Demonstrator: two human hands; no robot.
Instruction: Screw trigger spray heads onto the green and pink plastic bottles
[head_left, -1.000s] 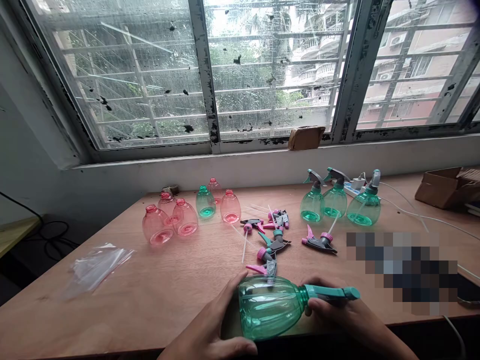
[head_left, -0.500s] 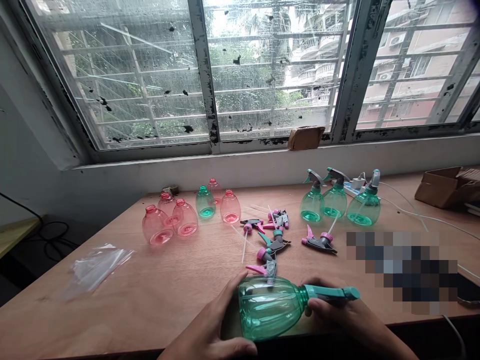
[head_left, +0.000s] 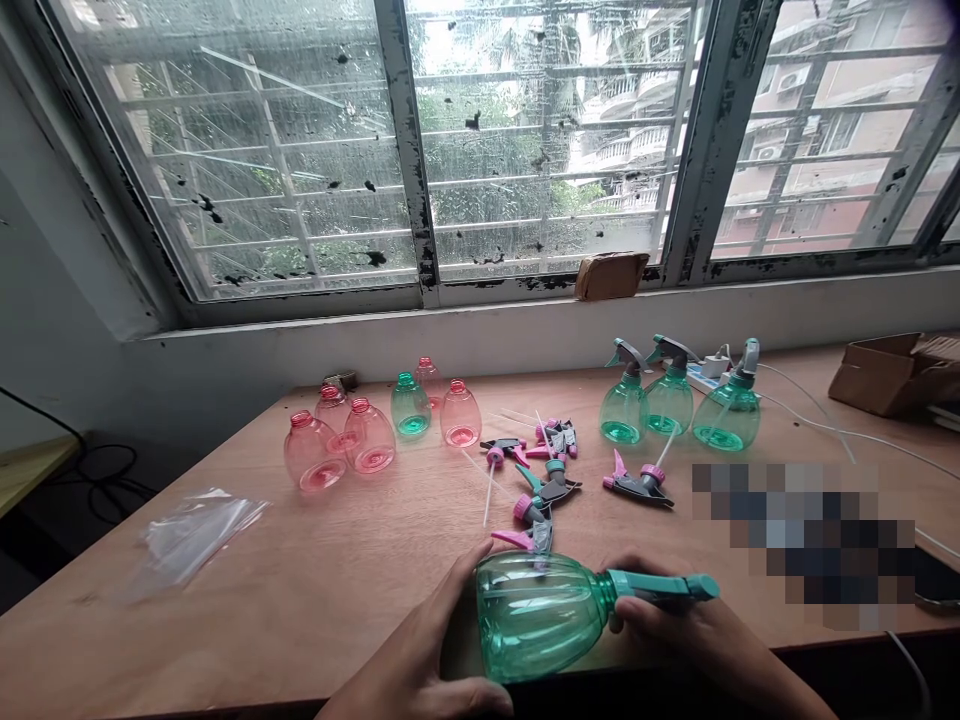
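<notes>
A clear green spray bottle lies sideways in my two hands at the table's front edge, its spray head pointing right. My left hand wraps round the base of the bottle. With thumb and fingers my right hand grips the teal and dark spray head at the neck. Just beyond the bottle lie several loose spray heads, such as a pink and grey one and a teal and grey one. Another pink and grey spray head rests to their right.
Several pink bottles and a green bottle stand open at the back left. Three green spray bottles with heads stand back right, by a power strip and a cardboard box. Plastic bags lie left.
</notes>
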